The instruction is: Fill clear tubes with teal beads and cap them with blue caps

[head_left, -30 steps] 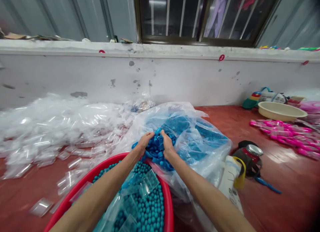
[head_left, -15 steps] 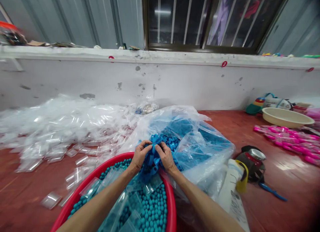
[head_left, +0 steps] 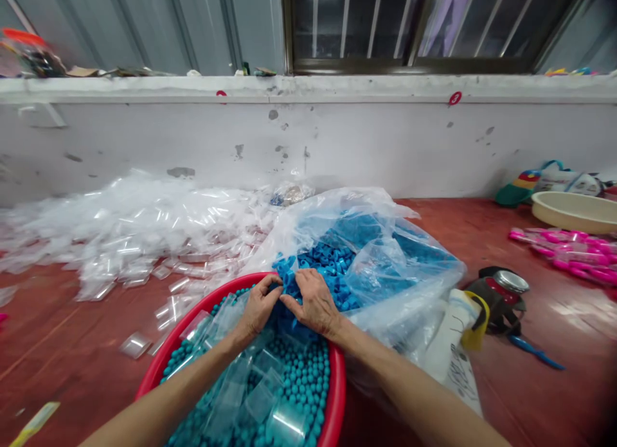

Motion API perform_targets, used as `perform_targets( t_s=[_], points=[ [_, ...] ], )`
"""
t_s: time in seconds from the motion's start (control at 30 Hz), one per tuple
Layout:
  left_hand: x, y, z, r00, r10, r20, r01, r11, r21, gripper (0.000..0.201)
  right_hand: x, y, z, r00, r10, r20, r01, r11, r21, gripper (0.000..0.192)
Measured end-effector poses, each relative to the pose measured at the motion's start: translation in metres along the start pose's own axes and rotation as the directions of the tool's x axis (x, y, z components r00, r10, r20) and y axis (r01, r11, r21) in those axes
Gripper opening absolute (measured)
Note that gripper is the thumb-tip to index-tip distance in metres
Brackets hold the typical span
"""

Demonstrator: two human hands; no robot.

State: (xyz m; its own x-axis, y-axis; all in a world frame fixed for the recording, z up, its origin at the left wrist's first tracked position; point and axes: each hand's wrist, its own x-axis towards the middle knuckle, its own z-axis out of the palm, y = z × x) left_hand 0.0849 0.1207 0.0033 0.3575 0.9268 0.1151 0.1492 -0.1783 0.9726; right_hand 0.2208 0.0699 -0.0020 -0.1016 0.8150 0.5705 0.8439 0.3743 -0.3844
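Both hands meet over the far rim of a red basin (head_left: 337, 383), thumbs close together. My left hand (head_left: 260, 304) is closed in a pinch; its fingertips hide what is in it. My right hand (head_left: 315, 300) curls its fingers over a cluster of small blue plastic pieces (head_left: 285, 267) that shows between the hands. Teal beads (head_left: 301, 376) fill the basin, with clear plastic sleeves (head_left: 263, 399) lying on top. Just beyond, a large clear plastic bag (head_left: 424, 267) lies open, and more blue pieces (head_left: 332, 261) spill from its mouth.
A heap of clear sleeves (head_left: 144, 222) spreads over the red tabletop (head_left: 62, 344) at left. Right of the bag lie a white marked wrapper (head_left: 450, 344), a dark object with a metal cap (head_left: 511, 281) and a blue tool (head_left: 537, 352). Farther right are pink packs (head_left: 573, 251) and a cream basin (head_left: 576, 209).
The view has shifted, so the scene sits slightly to the right. My right hand has turned, its back now facing up over the blue pieces. The cluster raised between both hands is lower.
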Motion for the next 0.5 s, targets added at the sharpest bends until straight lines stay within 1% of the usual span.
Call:
perform_targets(
  t_s=[0.1,0.17,0.23,0.3,0.37,0.43,0.5],
  points=[
    [0.002,-0.003,-0.007,0.999,-0.043,0.034,0.042,0.999,0.021,0.012,0.0,-0.007,0.008,0.994,-0.061,0.092,0.063,0.998,-0.024,0.031],
    [0.005,-0.008,-0.01,0.996,-0.084,0.04,0.083,0.996,0.025,0.019,0.004,-0.008,0.012,0.984,-0.109,0.138,0.109,0.994,0.008,0.032],
    [0.008,-0.012,-0.012,0.992,-0.124,0.022,0.124,0.992,0.018,0.024,0.01,-0.007,0.016,0.979,-0.13,0.158,0.122,0.991,0.055,0.033],
    [0.009,-0.015,-0.014,0.988,-0.156,-0.001,0.156,0.988,0.0,0.029,0.017,-0.006,0.02,0.979,-0.123,0.165,0.104,0.988,0.116,0.035],
    [0.008,-0.014,-0.016,0.984,-0.177,-0.016,0.177,0.984,-0.024,0.032,0.022,-0.005,0.022,0.981,-0.086,0.172,0.047,0.975,0.219,0.037],
    [0.005,-0.01,-0.019,0.982,-0.188,-0.018,0.187,0.981,-0.042,0.034,0.026,-0.006,0.023,0.984,-0.045,0.173,-0.012,0.95,0.312,0.034],
    [0.003,-0.006,-0.021,0.983,-0.183,-0.017,0.182,0.982,-0.046,0.035,0.025,-0.006,0.022,0.987,-0.019,0.16,-0.038,0.938,0.345,0.029]
  ],
)
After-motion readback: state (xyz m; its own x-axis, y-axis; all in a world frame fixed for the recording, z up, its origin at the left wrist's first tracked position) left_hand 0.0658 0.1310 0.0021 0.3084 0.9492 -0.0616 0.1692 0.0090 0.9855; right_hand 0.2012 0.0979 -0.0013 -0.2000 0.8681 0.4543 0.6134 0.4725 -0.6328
